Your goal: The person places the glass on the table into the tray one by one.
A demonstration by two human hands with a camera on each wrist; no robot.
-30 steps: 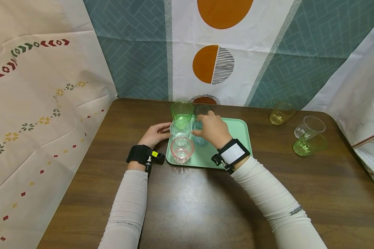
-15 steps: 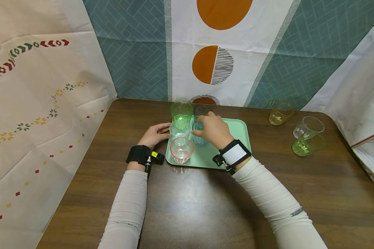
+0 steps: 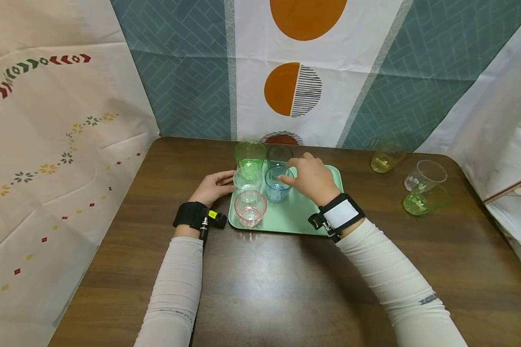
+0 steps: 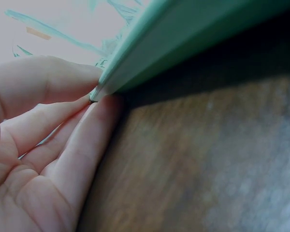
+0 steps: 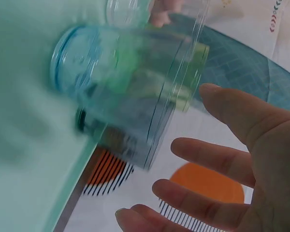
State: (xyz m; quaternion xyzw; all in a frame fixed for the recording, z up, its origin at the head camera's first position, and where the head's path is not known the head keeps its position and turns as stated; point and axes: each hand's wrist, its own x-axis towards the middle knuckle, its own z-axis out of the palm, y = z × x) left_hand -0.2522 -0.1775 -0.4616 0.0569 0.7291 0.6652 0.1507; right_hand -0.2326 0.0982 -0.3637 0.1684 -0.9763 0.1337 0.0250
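My left hand (image 3: 211, 189) pinches the left rim of the mint-green tray (image 3: 301, 219), thumb and fingers at its edge in the left wrist view. On the tray's left part stand a blue glass (image 3: 278, 189), a clear glass (image 3: 246, 179) and a pink-rimmed glass (image 3: 250, 213). A green glass (image 3: 249, 155) and a dark grey glass (image 3: 280, 156) stand at the back. Close to the blue glass is my right hand (image 3: 314, 180), fingers spread and holding nothing. In the right wrist view, a gap shows between those fingertips and the blue glass (image 5: 82, 63).
At the right of the brown table (image 3: 252, 289) are a yellow glass (image 3: 386, 159), a clear glass (image 3: 425, 176) and a green glass (image 3: 418, 202). A patterned cloth (image 3: 293, 91) hangs behind the table's back edge.
My right hand has let go of the blue glass and moved right, away from it. The glass stays on the tray. My left hand keeps its place at the tray's rim.
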